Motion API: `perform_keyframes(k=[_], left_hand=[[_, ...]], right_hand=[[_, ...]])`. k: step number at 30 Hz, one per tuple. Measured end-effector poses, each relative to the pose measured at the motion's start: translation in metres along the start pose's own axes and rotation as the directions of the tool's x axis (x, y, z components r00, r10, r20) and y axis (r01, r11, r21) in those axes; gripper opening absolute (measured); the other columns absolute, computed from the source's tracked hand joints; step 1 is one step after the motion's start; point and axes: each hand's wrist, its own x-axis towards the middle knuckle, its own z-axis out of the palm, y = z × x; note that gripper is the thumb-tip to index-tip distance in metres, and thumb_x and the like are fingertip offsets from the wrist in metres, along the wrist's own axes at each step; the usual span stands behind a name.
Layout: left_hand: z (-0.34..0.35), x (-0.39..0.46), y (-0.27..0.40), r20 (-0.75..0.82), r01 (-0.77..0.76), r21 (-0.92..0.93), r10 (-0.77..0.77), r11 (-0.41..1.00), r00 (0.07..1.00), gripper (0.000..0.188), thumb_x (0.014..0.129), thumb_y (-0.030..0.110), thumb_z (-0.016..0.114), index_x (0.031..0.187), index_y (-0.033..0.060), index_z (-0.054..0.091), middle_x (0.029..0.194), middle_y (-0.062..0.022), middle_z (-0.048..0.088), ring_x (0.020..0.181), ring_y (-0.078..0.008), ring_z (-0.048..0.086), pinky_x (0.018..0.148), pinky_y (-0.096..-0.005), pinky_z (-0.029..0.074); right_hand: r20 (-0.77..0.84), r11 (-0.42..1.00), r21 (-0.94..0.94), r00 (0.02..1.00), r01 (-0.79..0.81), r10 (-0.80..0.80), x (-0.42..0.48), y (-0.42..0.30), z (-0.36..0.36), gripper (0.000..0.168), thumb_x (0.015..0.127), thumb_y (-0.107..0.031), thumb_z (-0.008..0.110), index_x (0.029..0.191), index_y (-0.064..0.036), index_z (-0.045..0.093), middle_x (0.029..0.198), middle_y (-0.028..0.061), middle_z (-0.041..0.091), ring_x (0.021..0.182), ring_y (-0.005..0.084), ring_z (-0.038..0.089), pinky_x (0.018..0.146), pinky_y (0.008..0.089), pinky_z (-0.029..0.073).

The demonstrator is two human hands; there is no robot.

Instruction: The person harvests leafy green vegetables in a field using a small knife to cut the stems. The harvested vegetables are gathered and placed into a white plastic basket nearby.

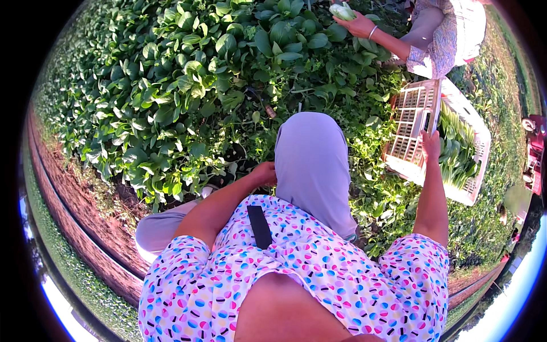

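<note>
My right hand (pixel 430 145) grips the upper rim of a pale plastic crate (pixel 410 122) that stands tilted on its side at the right. Against it is a second plastic crate (pixel 483 141), filled with cut leafy greens (pixel 455 149). My left hand (pixel 265 173) rests beside my raised knee, near the leafy plants; its fingers are partly hidden and I cannot tell whether they hold anything. Ahead of my knee, a short wooden handle (pixel 270 111) lies among low weeds, its far end lost in shadow.
Dense leafy green plants (pixel 141 98) grow ahead and to the left. At the upper right a co-worker (pixel 444 38) crouches behind the crates, holding a pale green vegetable head (pixel 343 11). Bare soil (pixel 81 192) runs along the left, and a red vehicle (pixel 535 154) stands far right.
</note>
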Motion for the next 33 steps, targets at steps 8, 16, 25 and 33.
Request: perform_keyframes(k=[8,16,25,33], left_hand=[[-0.019,0.014,0.018,-0.558,-0.304,-0.527,-0.053,0.794,0.828,0.019,0.093,0.022,0.057,0.099,0.0054,0.064,0.075,-0.0030,0.065,0.058,-0.0120,0.060,0.050,-0.0269,0.047],[-0.040,0.048,0.058,-0.618,-0.333,-0.601,-0.157,0.727,0.770,0.025,0.088,0.021,0.063,0.106,0.0035,0.066,0.080,-0.0036,0.066,0.065,-0.0118,0.063,0.053,-0.0278,0.049],[-0.077,0.132,0.069,-0.607,0.334,-0.241,-0.410,0.911,0.681,0.051,0.083,0.055,0.060,0.092,0.0060,0.071,0.077,-0.0087,0.071,0.070,-0.0230,0.069,0.067,-0.0422,0.053],[-0.079,0.130,0.094,-0.569,0.431,-0.266,-0.502,0.862,0.651,0.063,0.087,0.067,0.051,0.100,0.0088,0.071,0.097,-0.0147,0.072,0.090,-0.0315,0.071,0.074,-0.0448,0.054]], right_hand=[[0.263,0.759,0.625,0.965,-0.183,0.017,0.051,0.066,0.020,0.024,0.091,-0.025,0.066,0.104,-0.005,0.063,0.086,0.0050,0.063,0.071,0.0175,0.064,0.061,0.0316,0.055],[0.226,0.883,0.432,0.969,-0.187,0.094,0.023,0.059,-0.027,0.017,0.092,-0.022,0.059,0.097,-0.005,0.059,0.085,0.0072,0.064,0.080,0.0218,0.071,0.063,0.0323,0.054],[0.183,0.967,0.198,0.975,-0.159,0.123,-0.057,0.010,-0.045,0.022,0.089,-0.027,0.063,0.094,-0.006,0.065,0.075,0.0014,0.060,0.067,0.0127,0.055,0.063,0.0305,0.044],[0.268,0.890,0.413,0.960,-0.196,0.087,-0.121,-0.080,-0.026,0.008,0.089,-0.004,0.059,0.097,-0.004,0.061,0.084,-0.0037,0.057,0.080,0.0095,0.054,0.073,0.0262,0.044]])
